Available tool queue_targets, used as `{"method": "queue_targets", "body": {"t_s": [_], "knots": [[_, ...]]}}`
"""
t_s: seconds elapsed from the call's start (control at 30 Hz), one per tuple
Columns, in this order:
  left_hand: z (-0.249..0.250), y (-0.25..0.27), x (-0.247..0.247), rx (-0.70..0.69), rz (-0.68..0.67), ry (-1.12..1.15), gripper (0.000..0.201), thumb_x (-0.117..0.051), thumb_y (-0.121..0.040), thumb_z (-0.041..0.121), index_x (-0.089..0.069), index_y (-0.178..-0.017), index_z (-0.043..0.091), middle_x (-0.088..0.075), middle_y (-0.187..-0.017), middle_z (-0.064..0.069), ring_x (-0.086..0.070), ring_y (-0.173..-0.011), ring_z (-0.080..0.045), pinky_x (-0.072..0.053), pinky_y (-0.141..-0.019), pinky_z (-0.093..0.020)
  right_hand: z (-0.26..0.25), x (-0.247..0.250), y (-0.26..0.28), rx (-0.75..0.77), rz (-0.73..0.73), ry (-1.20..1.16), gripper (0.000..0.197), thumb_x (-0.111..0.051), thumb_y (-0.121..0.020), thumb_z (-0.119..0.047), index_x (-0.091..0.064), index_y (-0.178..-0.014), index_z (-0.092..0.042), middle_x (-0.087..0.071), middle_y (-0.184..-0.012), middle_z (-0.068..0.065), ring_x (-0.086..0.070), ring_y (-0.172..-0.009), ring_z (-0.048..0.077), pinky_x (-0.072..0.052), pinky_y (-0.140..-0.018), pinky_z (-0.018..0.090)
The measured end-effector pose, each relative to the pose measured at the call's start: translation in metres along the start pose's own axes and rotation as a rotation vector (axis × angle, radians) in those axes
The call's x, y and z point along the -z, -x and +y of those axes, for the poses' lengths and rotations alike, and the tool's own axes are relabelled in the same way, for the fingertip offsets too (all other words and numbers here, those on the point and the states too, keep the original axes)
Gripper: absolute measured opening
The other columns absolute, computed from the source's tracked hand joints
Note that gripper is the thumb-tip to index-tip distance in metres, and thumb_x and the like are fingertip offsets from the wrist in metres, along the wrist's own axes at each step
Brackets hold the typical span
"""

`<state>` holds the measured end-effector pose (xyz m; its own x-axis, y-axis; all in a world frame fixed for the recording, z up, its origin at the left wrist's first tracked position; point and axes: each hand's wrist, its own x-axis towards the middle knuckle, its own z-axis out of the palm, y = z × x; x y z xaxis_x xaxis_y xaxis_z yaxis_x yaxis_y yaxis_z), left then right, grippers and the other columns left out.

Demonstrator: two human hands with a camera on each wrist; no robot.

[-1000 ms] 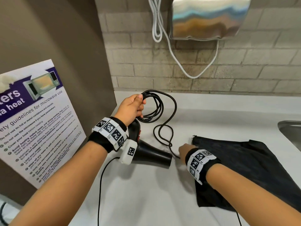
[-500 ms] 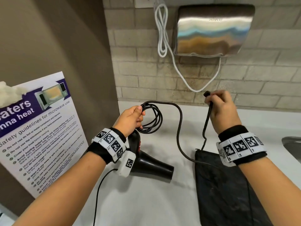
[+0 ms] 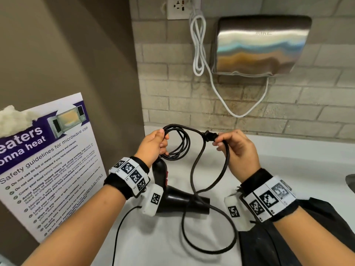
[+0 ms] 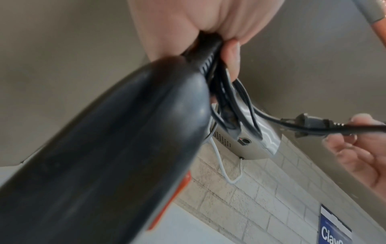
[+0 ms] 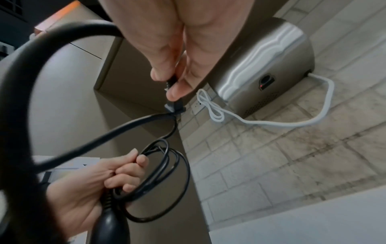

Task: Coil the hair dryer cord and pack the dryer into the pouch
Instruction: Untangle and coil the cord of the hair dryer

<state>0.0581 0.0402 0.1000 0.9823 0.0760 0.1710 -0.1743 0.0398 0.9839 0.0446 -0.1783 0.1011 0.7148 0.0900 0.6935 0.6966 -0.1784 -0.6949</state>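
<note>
White counter (image 3: 288, 150), brick wall, steel hand dryer (image 3: 259, 45); poster (image 3: 48, 160) reads "Safety guidelines for microwave use". My left hand (image 3: 153, 146) grips coiled cord (image 3: 180, 144) and hair dryer (image 3: 182, 200); right hand (image 3: 238, 152) pinches plug (image 3: 210, 135); pouch (image 3: 278, 246) on counter.

shared kitchenette (probably) | microwave safety poster (image 3: 48, 160) | wall hand dryer (image 3: 261, 45)

A shiny metal hand dryer (image 3: 262, 46) hangs on the brick wall at the upper right. Its white cord (image 3: 198, 50) loops up to a wall plug (image 3: 179, 6). A microwave safety poster (image 3: 48, 160) leans at the left.
</note>
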Motion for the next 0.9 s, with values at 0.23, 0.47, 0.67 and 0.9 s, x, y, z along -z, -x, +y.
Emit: {"method": "queue_targets", "body": {"t_s": [0.23,0.47,0.67,0.9], "knots": [[-0.003,-0.003,-0.003,-0.009,0.066,0.086,0.034,-0.027,-0.101,0.025,-0.046,-0.075,0.013,-0.032,-0.038,0.012,-0.027,-0.032,-0.001,-0.045,-0.045,-0.016,0.021,-0.006,0.002,-0.085,0.197,0.02,0.038,-0.047,-0.084,-0.016,-0.057,-0.076,-0.052,-0.049,-0.088,-0.004,-0.062,-0.074,0.007,-0.052,-0.071,0.022],[-0.004,-0.003,-0.011,0.0,0.013,0.062,0.035,-0.025,-0.101,0.026,-0.046,-0.076,0.014,-0.033,-0.04,0.011,-0.028,-0.035,-0.001,-0.044,-0.05,-0.018,0.006,-0.028,0.008,-0.021,-0.075,-0.249,0.024,-0.058,-0.084,-0.017,-0.064,-0.077,-0.039,-0.053,-0.082,0.005,-0.062,-0.071,0.011,-0.052,-0.068,0.021],[-0.001,0.002,-0.028,0.007,-0.115,0.039,0.036,-0.023,-0.102,0.024,-0.044,-0.074,0.013,-0.032,-0.039,0.011,-0.027,-0.034,0.0,-0.044,-0.048,-0.016,0.007,-0.052,0.0,-0.174,-0.045,-0.144,0.031,-0.046,-0.081,0.02,-0.053,-0.075,-0.01,-0.051,-0.076,0.002,-0.057,-0.063,-0.004,-0.043,-0.06,0.006],[-0.002,0.008,-0.037,0.014,-0.21,-0.001,0.036,-0.024,-0.101,0.025,-0.045,-0.074,0.013,-0.032,-0.042,0.013,-0.027,-0.035,-0.001,-0.043,-0.053,-0.02,0.017,-0.054,-0.011,0.055,0.135,0.482,0.03,-0.072,-0.071,-0.014,-0.043,-0.064,-0.014,-0.04,-0.066,0.001,-0.039,-0.067,0.015,-0.023,-0.061,0.016]]}}
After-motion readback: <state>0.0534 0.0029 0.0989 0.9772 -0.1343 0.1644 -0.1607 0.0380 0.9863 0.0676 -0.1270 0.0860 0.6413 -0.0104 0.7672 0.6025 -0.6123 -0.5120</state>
